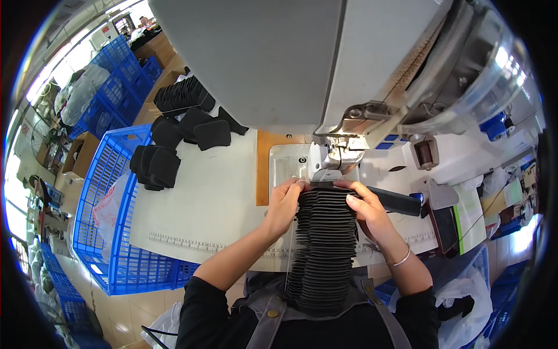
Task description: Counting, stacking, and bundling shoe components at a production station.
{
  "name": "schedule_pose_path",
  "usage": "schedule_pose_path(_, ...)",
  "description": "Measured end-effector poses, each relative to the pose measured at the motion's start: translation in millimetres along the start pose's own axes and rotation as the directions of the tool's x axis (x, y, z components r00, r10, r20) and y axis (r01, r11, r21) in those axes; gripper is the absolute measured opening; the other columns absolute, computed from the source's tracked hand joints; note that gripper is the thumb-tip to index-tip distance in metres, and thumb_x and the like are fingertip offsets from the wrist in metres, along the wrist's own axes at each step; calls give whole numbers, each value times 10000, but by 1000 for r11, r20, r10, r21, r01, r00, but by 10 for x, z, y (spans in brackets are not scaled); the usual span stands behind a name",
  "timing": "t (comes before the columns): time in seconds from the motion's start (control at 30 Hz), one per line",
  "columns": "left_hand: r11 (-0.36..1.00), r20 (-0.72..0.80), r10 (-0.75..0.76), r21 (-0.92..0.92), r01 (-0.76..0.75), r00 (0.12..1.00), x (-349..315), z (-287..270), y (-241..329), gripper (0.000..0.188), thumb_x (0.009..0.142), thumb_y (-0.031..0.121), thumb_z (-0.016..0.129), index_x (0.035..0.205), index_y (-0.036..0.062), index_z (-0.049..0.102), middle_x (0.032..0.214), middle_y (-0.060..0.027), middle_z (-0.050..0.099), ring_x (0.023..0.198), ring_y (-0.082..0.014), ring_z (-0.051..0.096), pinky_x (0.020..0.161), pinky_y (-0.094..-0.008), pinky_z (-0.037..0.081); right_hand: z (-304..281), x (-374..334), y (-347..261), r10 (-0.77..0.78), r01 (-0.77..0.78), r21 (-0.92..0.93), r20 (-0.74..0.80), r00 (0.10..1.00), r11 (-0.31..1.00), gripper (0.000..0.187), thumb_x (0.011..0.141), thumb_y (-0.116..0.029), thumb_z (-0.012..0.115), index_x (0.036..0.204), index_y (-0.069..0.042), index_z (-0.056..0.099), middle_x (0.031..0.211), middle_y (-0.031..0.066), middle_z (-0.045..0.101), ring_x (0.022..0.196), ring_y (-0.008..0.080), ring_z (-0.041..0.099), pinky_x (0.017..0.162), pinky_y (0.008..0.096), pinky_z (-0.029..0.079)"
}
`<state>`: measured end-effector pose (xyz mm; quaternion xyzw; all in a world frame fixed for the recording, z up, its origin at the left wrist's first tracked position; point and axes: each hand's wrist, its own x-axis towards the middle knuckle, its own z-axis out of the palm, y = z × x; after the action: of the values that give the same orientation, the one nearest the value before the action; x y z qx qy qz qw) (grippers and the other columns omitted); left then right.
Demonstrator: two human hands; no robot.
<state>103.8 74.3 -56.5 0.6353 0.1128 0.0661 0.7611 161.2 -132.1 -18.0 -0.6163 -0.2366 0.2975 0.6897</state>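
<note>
Two grips, left hand (282,205) and right hand (374,218), clamp black pieces (326,238), apparently for sewing; next likely needs steady feeding.

I'm getting a bright feed: hot glow under the sewing machine (261,64), glints on the clear curved cover (504,65) right of it, windows (63,68) blown out far left of it, black stack (326,244) in front of it crisp, edges bowed and soft toward a blue-fringed rim.
</note>
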Motion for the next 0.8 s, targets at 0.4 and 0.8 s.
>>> schedule_pose_path(0.4,892,2,-108,-442,97,994,48,-85,-139,248,860,-63,412,1078,-16,521,1021,-92,573,893,-144,582,778,-245,507,-318,60,-124,218,-254,218,174,960,942,466,970,-252,502,1336,33,455,1097,33,595,967,82,552,910,264,455)
schedule_pose_path(0.8,979,-73,186,-77,-191,980,-181,-84,-176,425,1017,253,292,1288,-27,462,1242,-124,536,1155,-179,482,1072,-334,304,-86,-351,273,-172,172,-27,-303,937,985,473,1023,-306,383,1352,32,409,1322,196,510,1233,266,512,993,348,413)
